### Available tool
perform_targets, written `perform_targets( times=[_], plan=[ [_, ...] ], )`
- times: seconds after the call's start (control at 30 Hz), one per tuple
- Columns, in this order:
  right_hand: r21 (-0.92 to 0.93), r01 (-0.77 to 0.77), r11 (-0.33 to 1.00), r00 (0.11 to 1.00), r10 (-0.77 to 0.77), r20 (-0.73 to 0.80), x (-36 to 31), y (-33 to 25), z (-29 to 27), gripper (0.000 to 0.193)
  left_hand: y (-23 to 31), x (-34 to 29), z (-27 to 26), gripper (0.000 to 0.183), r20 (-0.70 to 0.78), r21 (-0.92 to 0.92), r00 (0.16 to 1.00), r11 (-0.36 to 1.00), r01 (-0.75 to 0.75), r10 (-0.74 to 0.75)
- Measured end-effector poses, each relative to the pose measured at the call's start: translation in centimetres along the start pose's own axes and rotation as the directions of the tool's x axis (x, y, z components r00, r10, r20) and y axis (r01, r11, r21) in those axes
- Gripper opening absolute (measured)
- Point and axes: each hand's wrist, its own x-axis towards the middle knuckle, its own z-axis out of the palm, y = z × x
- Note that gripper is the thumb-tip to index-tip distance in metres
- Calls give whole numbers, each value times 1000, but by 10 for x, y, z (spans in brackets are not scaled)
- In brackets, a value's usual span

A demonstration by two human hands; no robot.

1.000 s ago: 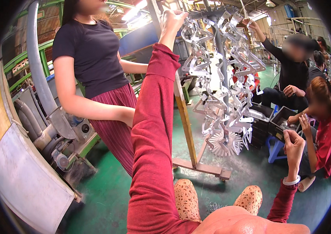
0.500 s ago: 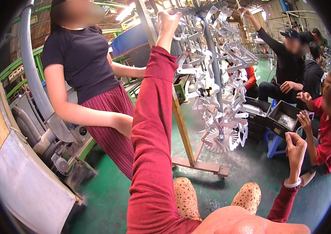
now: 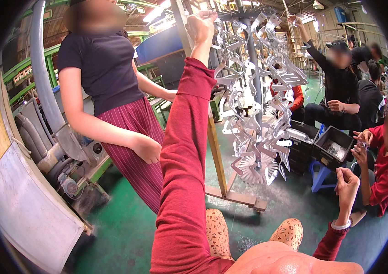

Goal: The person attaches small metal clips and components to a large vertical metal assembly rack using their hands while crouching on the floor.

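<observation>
My left hand (image 3: 201,26) is raised high at the end of my outstretched red sleeve. Its fingers are closed beside the top of a hanging rack, and what they grip is hidden. From the rack's dark central pole (image 3: 254,68) hang many bent silver metal brackets (image 3: 290,75) in tiers, with a round fanned metal piece (image 3: 255,170) near its lower end. Lower right, my right hand (image 3: 348,186) has thumb and fingertips pinched together. Whatever may be between them is too small to make out. A pale band circles that wrist.
Left of my arm stands a person in a dark shirt (image 3: 100,68). At right, seated people work around black crates (image 3: 335,148) on a blue stool (image 3: 321,179). A wooden-footed stand (image 3: 235,197) rests on the green floor. Machinery with a grey pipe (image 3: 43,68) fills the left.
The view has shifted slightly, so the rack and standing person appear further right. My left hand stays at the rack's top. The seated person in red has brought both hands together.
</observation>
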Motion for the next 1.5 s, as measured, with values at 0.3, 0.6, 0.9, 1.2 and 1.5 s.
perform_targets(
  times=[0.3, 0.6, 0.9, 1.2, 1.5],
  plan=[
    [115, 54, 992, 988, -70, 135, -7, -32, 25, 17, -9, -3, -37, 17, 50, -13, 988, 989, -145, 145],
    [501, 295, 814, 852, -461, 247, 2, -162, 91, 28, 14, -18, -84, 19, 340, -175, 939, 978, 115, -50],
    [583, 545, 602, 696, -713, 86, 37, -231, 190, 42, 46, -109, -116, 21, 465, -402, 881, 864, 302, -92],
    [453, 508, 733, 735, -643, 216, 22, -211, 193, 28, 41, -163, -130, 17, 549, -511, 830, 747, 425, -96],
    [545, 356, 759, 754, -578, 313, 1, -171, 177, 15, 42, -202, -137, 20, 643, -420, 729, 688, 592, -235]
  ],
)
